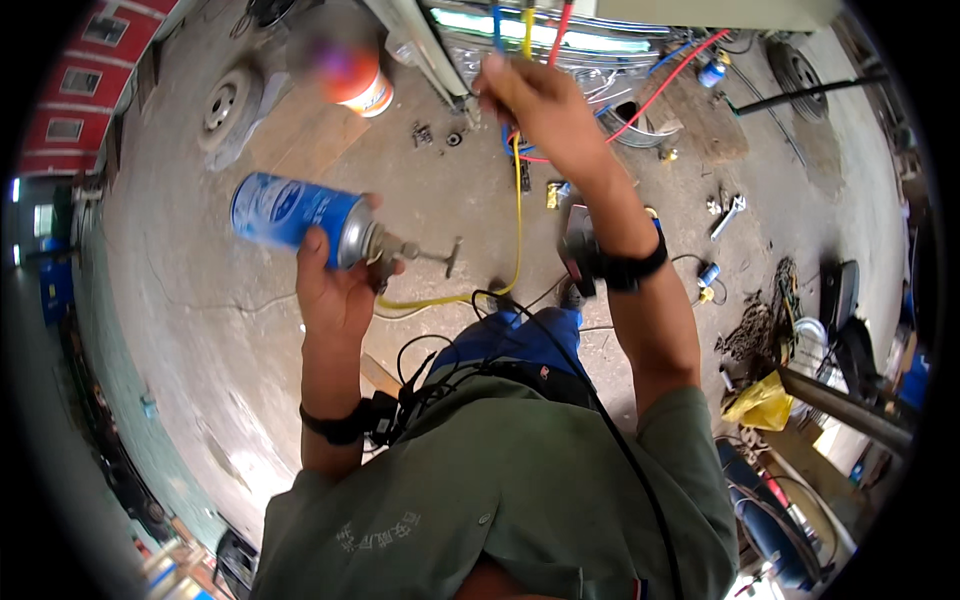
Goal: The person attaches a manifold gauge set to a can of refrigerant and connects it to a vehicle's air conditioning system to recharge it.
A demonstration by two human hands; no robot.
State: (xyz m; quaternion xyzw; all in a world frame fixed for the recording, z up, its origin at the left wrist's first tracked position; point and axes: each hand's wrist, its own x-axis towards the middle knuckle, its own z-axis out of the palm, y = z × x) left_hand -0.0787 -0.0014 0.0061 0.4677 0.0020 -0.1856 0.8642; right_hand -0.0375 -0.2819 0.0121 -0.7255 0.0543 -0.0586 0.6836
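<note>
My left hand point(338, 290) is wrapped around a blue aerosol-style can point(290, 210), which lies almost sideways in the air with its silver top toward the right. A metal tap valve with a T-shaped handle point(430, 257) is fitted on that top. From near the valve, a yellow hose point(517, 220) runs right and then up toward my right hand. My right hand point(540, 105) is raised at the far side with its fingers curled together. Blue, yellow and red hoses point(562, 35) come down from above and pass behind it; what its fingers hold is hidden.
A blurred orange-and-white container point(368, 85) stands at the far left, near a wheel point(228, 108). A wheel rim point(645, 130) and a wrench point(728, 216) lie right of the hoses. Chains point(750, 325) and a yellow bag point(758, 403) are at right. Black cables cross my waist.
</note>
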